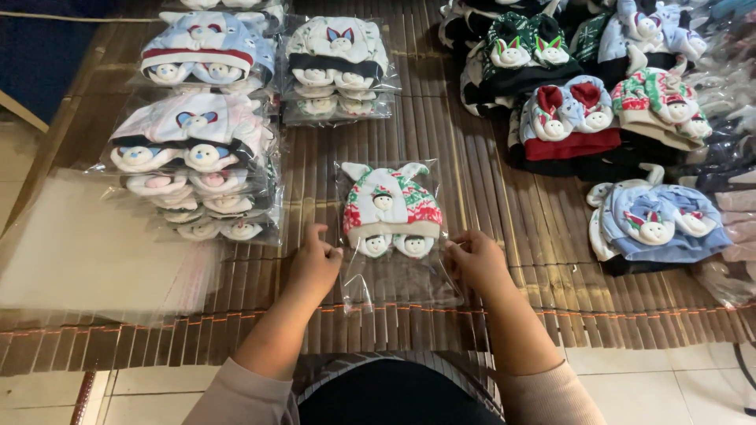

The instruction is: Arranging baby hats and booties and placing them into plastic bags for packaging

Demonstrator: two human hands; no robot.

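Fingers (pixel 329 250) of both hands pinch the side edges of a clear plastic bag (pixel 398 279).

Left hand (pixel 313 266) and right hand (pixel 477 260) hold the bag, a baby hat and bootie set (pixel 391 208) inside, near the bamboo mat's (pixel 488 197) front edge; bagged sets (pixel 197 142) are stacked toward its left edge.

This looks like a home packing spot on the floor, probably for a small clothing trade: a brown slatted bamboo mat (pixel 488 205) over pale floor tiles (pixel 661 386), stacks of bagged baby hat sets (pixel 197 157), loose unbagged hats (pixel 598 110), and a pile of clear plastic bags (pixel 94 252).
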